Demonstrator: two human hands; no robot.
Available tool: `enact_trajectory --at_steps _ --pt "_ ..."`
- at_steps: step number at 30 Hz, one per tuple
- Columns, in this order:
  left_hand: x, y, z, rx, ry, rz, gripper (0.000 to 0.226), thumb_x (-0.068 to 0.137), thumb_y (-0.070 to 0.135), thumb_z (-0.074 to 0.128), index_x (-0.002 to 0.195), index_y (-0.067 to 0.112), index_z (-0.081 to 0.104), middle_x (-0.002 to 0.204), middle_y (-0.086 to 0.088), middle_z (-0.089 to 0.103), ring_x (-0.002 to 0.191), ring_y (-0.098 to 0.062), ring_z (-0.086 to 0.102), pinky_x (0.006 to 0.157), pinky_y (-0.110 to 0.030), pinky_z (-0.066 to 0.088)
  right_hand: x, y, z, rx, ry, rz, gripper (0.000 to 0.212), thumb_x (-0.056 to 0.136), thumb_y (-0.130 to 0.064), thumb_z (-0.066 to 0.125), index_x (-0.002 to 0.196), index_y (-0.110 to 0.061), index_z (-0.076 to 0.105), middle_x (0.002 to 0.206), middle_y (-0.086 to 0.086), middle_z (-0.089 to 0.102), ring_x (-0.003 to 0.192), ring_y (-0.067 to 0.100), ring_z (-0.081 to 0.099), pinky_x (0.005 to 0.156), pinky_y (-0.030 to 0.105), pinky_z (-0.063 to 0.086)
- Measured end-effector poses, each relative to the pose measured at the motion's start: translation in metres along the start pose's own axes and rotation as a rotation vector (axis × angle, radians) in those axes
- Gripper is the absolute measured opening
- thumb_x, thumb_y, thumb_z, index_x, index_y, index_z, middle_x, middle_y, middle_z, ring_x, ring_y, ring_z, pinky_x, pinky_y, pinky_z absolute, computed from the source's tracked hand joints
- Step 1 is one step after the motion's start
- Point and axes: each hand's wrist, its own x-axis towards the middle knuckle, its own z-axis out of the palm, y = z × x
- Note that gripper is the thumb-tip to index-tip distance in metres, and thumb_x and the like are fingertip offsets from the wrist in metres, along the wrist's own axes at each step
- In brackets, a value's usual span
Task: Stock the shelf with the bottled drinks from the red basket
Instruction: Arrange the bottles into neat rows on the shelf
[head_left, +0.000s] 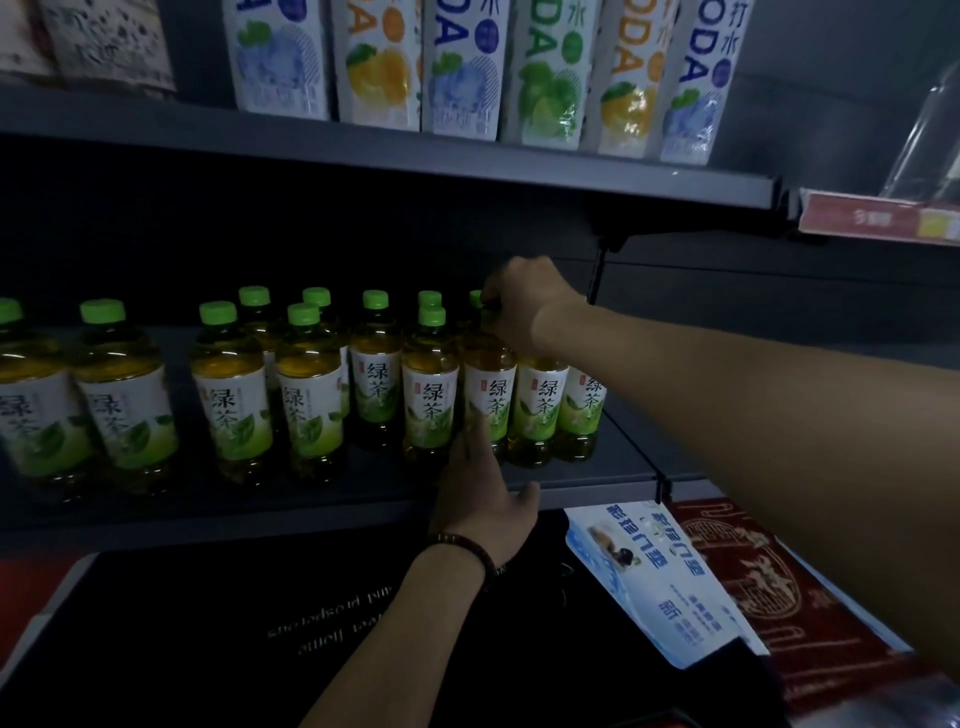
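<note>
A: What stands there now?
B: I see green tea bottles (311, 395), with green caps and amber liquid, all upright in rows on the dark shelf (208, 499), close together.

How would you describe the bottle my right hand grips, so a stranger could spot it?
On the middle shelf under the soda packs, follow the green tea row to its right end. The bottle is third from that end, the only one with the right hand gripping its top and left hand touching its label.
</note>
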Motion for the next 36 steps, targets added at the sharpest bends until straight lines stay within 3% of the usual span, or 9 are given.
enact_trajectory --at_steps 4,6,8,11,14,21,27,32,36 --pt "-0.002 -0.010 -0.017 -0.031 0.303 -0.065 0.040 0.093 0.035 0.074 0.124 0.029 0.049 0.134 -0.001 0.054 0.119 -0.024 0.060 0.096 -0.044 0.057 -0.003 -0.010 -0.003 0.148 0.108 -0.059 0.043 0.093 -0.035 0.070 0.134 -0.024 0.065 0.129 0.012 0.064 0.114 0.032 0.064 0.088 0.036 0.058" --pt "0.001 -0.021 -0.027 -0.082 0.473 -0.087 0.040 0.088 0.033 0.079 0.111 0.026 0.047 0.127 -0.005 0.052 0.115 -0.031 0.061 0.094 -0.050 0.058 -0.002 -0.022 -0.001 0.189 0.087 -0.100 0.038 0.094 -0.035 0.070 0.130 -0.023 0.068 0.124 0.008 0.069 0.110 0.028 0.068 0.086 0.032 0.058" --pt "0.007 -0.032 -0.034 -0.102 0.563 -0.093 0.048 0.085 0.029 0.083 0.118 0.021 0.049 0.130 -0.009 0.051 0.118 -0.037 0.059 0.099 -0.055 0.055 -0.001 -0.032 0.004 0.220 0.039 -0.096 0.046 0.095 -0.040 0.071 0.137 -0.023 0.066 0.130 0.007 0.069 0.117 0.027 0.067 0.086 0.026 0.053" --pt "0.019 -0.046 -0.041 -0.158 0.495 -0.104 0.071 0.087 0.029 0.081 0.147 0.017 0.045 0.144 -0.012 0.053 0.132 -0.037 0.054 0.109 -0.055 0.049 0.000 -0.039 0.012 0.255 0.027 -0.088 0.052 0.095 -0.041 0.072 0.143 -0.021 0.062 0.139 0.006 0.066 0.126 0.026 0.063 0.094 0.025 0.049" --pt "0.027 -0.051 -0.041 -0.212 0.368 -0.090 0.075 0.094 0.032 0.074 0.159 0.024 0.037 0.149 -0.005 0.059 0.136 -0.029 0.057 0.112 -0.052 0.049 0.003 -0.040 0.014 0.268 0.032 -0.057 0.049 0.094 -0.039 0.073 0.139 -0.021 0.065 0.134 0.008 0.068 0.121 0.026 0.065 0.087 0.023 0.047" --pt "0.034 -0.057 -0.036 -0.117 0.342 -0.061 0.057 0.099 0.023 0.070 0.151 0.029 0.049 0.143 0.001 0.065 0.129 -0.024 0.063 0.108 -0.048 0.054 0.009 -0.039 0.006 0.157 -0.005 -0.053 0.047 0.094 -0.041 0.074 0.135 -0.017 0.068 0.128 0.010 0.071 0.119 0.029 0.066 0.095 0.033 0.057" --pt "0.034 -0.056 -0.036 -0.108 0.362 -0.058 0.056 0.097 0.024 0.071 0.150 0.027 0.051 0.140 -0.001 0.066 0.128 -0.026 0.064 0.106 -0.048 0.055 0.010 -0.044 0.010 0.112 -0.007 -0.052 0.043 0.096 -0.040 0.071 0.133 -0.017 0.068 0.127 0.009 0.071 0.117 0.028 0.067 0.084 0.025 0.050" --pt "0.020 -0.052 -0.054 -0.089 0.402 -0.030 0.051 0.096 0.030 0.071 0.142 0.020 0.052 0.139 -0.005 0.056 0.126 -0.025 0.058 0.100 -0.034 0.050 0.002 -0.060 0.002 0.026 -0.047 -0.076 0.051 0.096 -0.045 0.065 0.138 -0.017 0.061 0.127 0.014 0.065 0.124 0.033 0.060 0.093 0.040 0.057" --pt "-0.001 -0.068 -0.087 -0.085 0.545 -0.053 0.043 0.090 0.023 0.075 0.127 0.020 0.053 0.135 -0.009 0.050 0.123 -0.032 0.055 0.102 -0.046 0.052 -0.006 -0.093 -0.003 0.096 0.055 -0.202 0.048 0.096 -0.044 0.065 0.138 -0.021 0.059 0.129 0.013 0.059 0.115 0.033 0.062 0.082 0.035 0.055"
